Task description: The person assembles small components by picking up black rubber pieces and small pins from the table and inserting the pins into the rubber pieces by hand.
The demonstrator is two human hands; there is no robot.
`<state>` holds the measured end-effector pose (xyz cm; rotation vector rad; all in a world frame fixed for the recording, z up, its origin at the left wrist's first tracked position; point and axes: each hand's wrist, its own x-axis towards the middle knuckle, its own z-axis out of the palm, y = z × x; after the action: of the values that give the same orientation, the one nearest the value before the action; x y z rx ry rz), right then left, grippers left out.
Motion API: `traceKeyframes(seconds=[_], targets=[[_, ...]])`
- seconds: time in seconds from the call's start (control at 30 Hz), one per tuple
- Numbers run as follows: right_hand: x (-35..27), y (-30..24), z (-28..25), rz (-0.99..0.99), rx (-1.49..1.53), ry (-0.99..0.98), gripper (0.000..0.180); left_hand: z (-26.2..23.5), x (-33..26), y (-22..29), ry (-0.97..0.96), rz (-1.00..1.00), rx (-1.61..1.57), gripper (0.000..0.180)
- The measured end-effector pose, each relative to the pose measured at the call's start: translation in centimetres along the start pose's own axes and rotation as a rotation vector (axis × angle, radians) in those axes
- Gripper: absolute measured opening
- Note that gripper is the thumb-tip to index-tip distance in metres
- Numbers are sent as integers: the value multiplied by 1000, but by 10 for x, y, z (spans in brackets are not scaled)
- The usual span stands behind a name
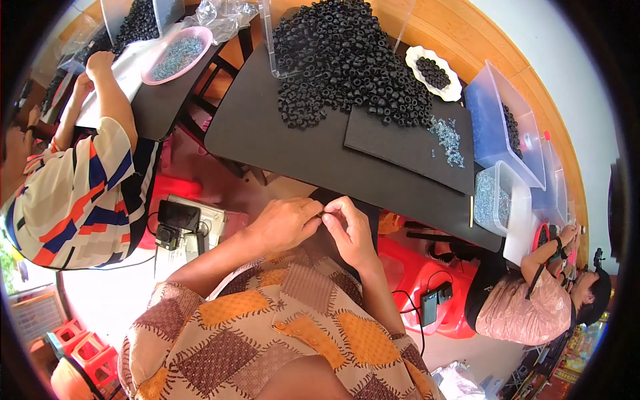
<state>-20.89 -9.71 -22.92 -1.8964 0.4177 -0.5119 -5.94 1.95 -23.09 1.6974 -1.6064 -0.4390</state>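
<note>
My left hand [288,221] and my right hand [349,230] meet in front of my patterned shirt, just off the table's near edge. Fingertips of both pinch a small dark piece [323,215], mostly hidden; I cannot make out its exact shape. Beyond them, a big heap of black ring-shaped pieces [353,57] spills out of a clear box lying on the dark table [257,127]. A black mat [400,147] lies nearest my right hand, with small clear bluish bits [448,141] scattered on its right side.
A white scalloped dish [453,90] of black pieces sits at the back right. Along the right edge stand a bluish bin [490,133] and a clear tub [493,200] of bluish bits. Other people work left and right. A red stool [413,287] is beside me.
</note>
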Motion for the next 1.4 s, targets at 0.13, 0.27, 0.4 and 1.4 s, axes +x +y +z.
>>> traceKeyframes(seconds=[0.13, 0.27, 0.4, 1.4], targets=[[-1, 4, 0, -26, -14, -3, 12, 5, -1, -2, -40, -56, 16, 16], [-6, 9, 4, 122, 70, 15, 13, 3, 0, 0, -97, -38, 63, 14], [-6, 14, 3, 150, 81, -30, 12, 7, -1, -1, -51, -30, 27, 17], [-18, 24, 12, 336, 536, 39, 9, 15, -1, -6, 0, -23, -24, 15]])
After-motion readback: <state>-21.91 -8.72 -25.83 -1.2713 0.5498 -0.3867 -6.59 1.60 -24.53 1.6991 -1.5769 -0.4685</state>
